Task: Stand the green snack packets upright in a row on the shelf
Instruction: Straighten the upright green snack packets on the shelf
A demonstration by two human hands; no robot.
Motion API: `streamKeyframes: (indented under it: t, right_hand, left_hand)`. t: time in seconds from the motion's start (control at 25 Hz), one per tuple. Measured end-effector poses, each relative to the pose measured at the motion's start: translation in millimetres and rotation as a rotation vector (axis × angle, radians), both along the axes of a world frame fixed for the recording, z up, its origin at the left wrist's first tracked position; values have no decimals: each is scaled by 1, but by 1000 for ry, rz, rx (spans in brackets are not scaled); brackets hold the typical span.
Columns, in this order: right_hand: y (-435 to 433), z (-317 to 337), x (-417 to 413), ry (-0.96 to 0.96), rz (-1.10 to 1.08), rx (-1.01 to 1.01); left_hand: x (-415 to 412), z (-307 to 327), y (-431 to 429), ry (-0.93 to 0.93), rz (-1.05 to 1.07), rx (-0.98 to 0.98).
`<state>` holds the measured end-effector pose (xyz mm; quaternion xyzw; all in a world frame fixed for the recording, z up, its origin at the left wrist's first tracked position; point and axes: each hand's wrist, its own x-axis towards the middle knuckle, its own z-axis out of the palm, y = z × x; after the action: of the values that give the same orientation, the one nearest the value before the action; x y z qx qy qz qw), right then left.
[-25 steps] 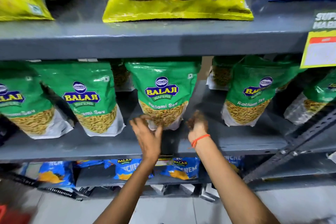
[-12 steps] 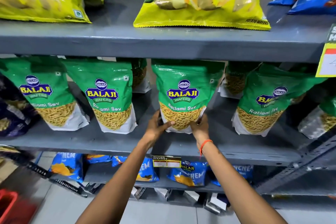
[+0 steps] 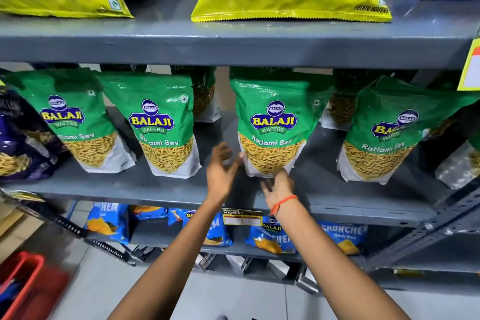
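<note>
- At the far left a dark purple bag (image 3: pixel 18 138) leans at the end of the shelf (image 3: pixel 130 187), its print too blurred to read.
- Next stand two green packets, the first packet (image 3: pixel 70 122) and the second packet (image 3: pixel 163 125), both front out so the labels show: "BALAJI WAFERS" and "Ratlami Sev".
- My left hand (image 3: pixel 220 171) is loose and spread, just beside the lower left edge of the middle packet (image 3: pixel 272 127); whether a fingertip touches it I cannot tell.
- That middle packet stands upright on its base, facing forward with the same writing, and seems to hold up unaided.
- My right hand (image 3: pixel 278 186), a red thread at its wrist, is also slack and grips nothing, just under the packet's bottom edge, I judge ready to catch it.
- The right packet (image 3: pixel 381 135) tilts a little, its logo partly creased; it probably needs straightening.
- A tag (image 3: pixel 242 216) on the shelf edge reads "SUPER MARKET".
- Above lies a yellow bag (image 3: pixel 291 5) marked "POTATO WAFERS".
</note>
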<state>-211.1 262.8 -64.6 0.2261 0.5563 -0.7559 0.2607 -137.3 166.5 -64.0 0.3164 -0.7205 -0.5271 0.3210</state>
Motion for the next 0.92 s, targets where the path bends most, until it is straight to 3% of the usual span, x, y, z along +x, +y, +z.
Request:
streamKeyframes:
  t: [0.08, 0.16, 0.28, 0.4, 0.52, 0.68, 0.92]
  right_hand:
    - [-21, 7, 16, -189, 107, -144]
    - [-45, 14, 30, -245, 178, -183]
    - [-88, 25, 49, -161, 269, -235]
    - [-129, 25, 64, 57, 388, -204]
    - [-157, 14, 76, 330, 522, 48]
    - [-155, 13, 87, 532, 607, 140]
    - [-146, 8, 70, 581, 553, 111]
  left_hand:
    - [19, 9, -9, 82, 140, -116]
    - [34, 14, -23, 116, 264, -177]
    - [64, 13, -62, 84, 429, -169]
    - [97, 5, -110, -66, 488, -101]
    - [116, -7, -155, 9, 250, -36]
    - [117, -13, -177, -13, -178, 138]
    - [104, -10, -157, 23, -188, 179]
